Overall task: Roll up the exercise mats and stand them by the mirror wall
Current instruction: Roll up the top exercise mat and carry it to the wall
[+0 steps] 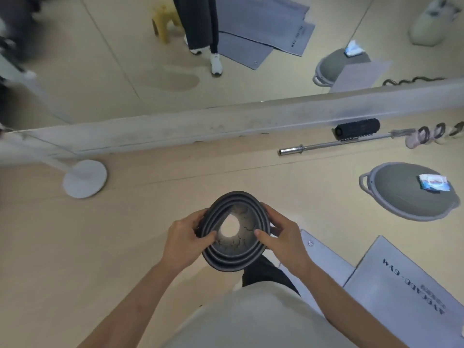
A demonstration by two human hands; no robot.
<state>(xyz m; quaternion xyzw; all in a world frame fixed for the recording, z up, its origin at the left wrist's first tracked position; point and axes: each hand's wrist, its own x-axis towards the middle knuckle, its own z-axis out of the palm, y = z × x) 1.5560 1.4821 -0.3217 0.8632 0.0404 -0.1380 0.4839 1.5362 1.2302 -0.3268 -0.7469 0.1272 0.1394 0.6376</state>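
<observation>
The mirror wall (120, 66) stands ahead of our left grip (184, 238) and right grip (285, 236). Flat grey mats (401, 297) lie on the floor (95, 252) just right of the right grip. The rolled mat (222, 262) sits upright between both grips, open end facing us. Each grip curls round one side, thumb over the rim, pinching the coils.

You are in a gym studio. A floor-length mirror wall (125, 71) meets the pale wood-look floor (100, 234), and near its foot lie a long steel barbell bar (334, 143), a black ridged foam roller (357, 129) and a grey half-dome balance trainer (401, 197). The flat grey exercise mat (406, 285) beside you has "GYM" printed on it.
</observation>
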